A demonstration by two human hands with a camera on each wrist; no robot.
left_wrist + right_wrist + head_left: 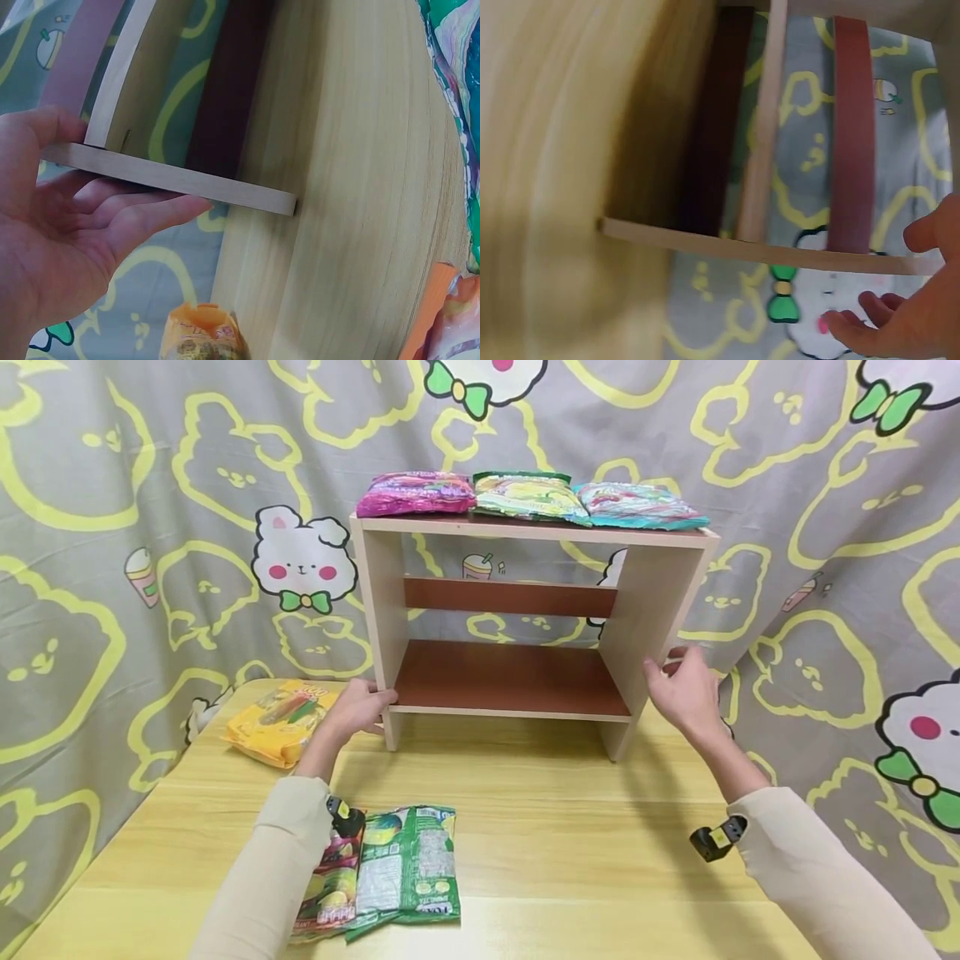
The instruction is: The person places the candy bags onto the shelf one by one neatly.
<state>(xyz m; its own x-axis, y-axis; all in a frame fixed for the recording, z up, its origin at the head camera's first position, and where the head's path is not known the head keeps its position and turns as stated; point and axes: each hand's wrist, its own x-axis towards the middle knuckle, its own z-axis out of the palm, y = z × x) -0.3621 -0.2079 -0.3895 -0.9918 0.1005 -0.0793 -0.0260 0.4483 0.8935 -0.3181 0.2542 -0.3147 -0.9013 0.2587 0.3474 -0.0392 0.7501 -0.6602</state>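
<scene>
Though both at the shelf (510, 677), left grip (354, 707) in a pinch on one side panel (382, 602), right grip (686, 692) spread.

Curtained indoor nook, cartoon-print grey cloth (225, 443) hung around, wood-grain table (555, 835)

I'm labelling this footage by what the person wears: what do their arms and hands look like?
Plain cream sleeves, left and right, end above the wrists. The left grip and right grip are gloveless. By each cuff sits a small, blocky black device with yellow marking: left device, right device. No cables show.
</scene>
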